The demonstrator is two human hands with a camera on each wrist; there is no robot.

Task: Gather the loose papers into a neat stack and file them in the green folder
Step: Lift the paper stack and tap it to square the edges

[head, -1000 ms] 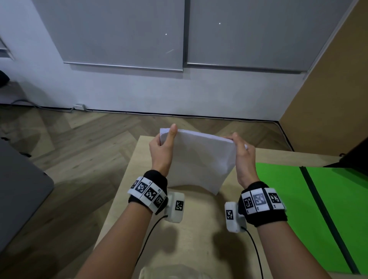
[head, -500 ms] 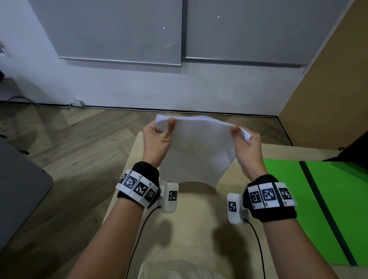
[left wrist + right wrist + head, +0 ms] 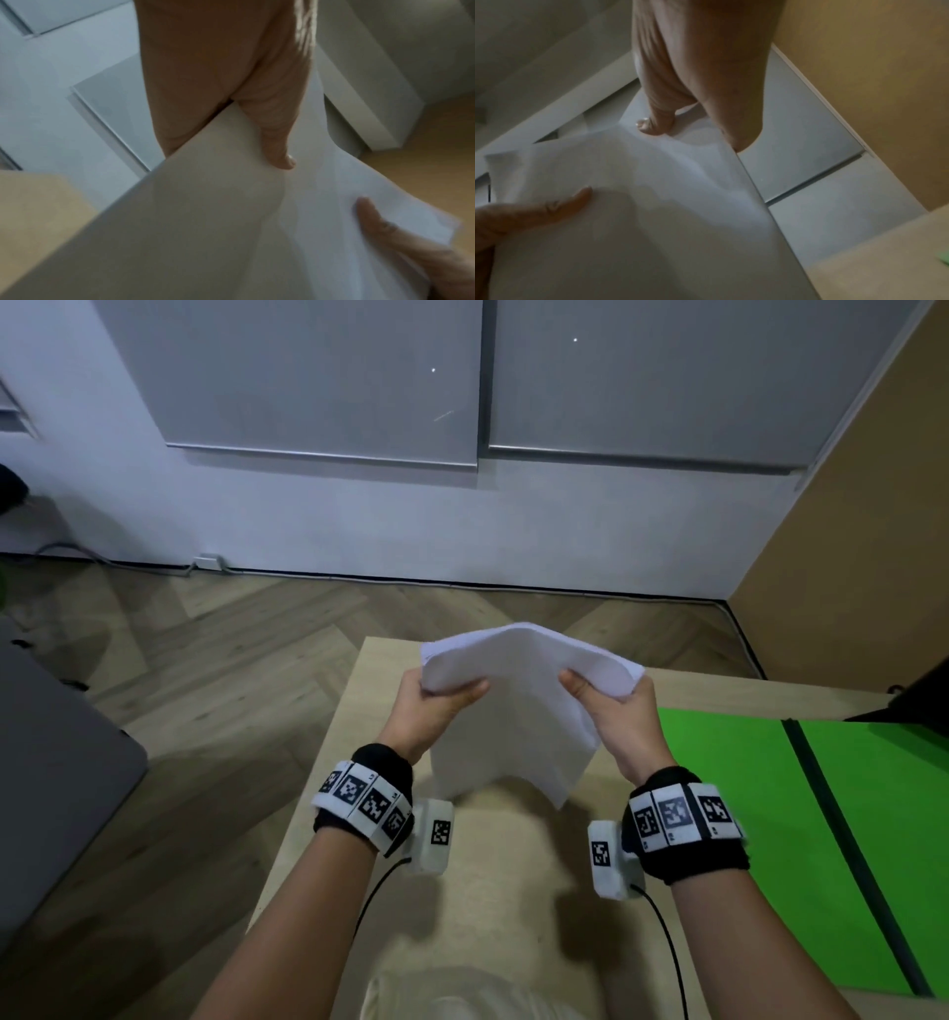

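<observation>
A stack of white papers (image 3: 518, 711) hangs above the wooden table (image 3: 493, 891), bowed upward along its top edge, lower corner just over the tabletop. My left hand (image 3: 441, 695) pinches the stack's upper left corner, thumb on the near face. My right hand (image 3: 601, 695) pinches the upper right corner the same way. In the left wrist view the papers (image 3: 231, 223) fill the lower frame under my left thumb (image 3: 280, 158). The right wrist view shows the papers (image 3: 641, 203) and my right thumb (image 3: 657, 123) on them. The open green folder (image 3: 770, 839) lies flat at the right.
A dark spine strip (image 3: 847, 855) divides the green folder. Something dark (image 3: 914, 701) stands at the table's far right. A grey surface (image 3: 46, 773) sits left of the table across a strip of wooden floor. A brown panel (image 3: 862, 505) rises behind the folder.
Both hands have drawn nearer each other and lower, so the flat stack now arches upward in the middle. Thumbs slid further onto its near face.
</observation>
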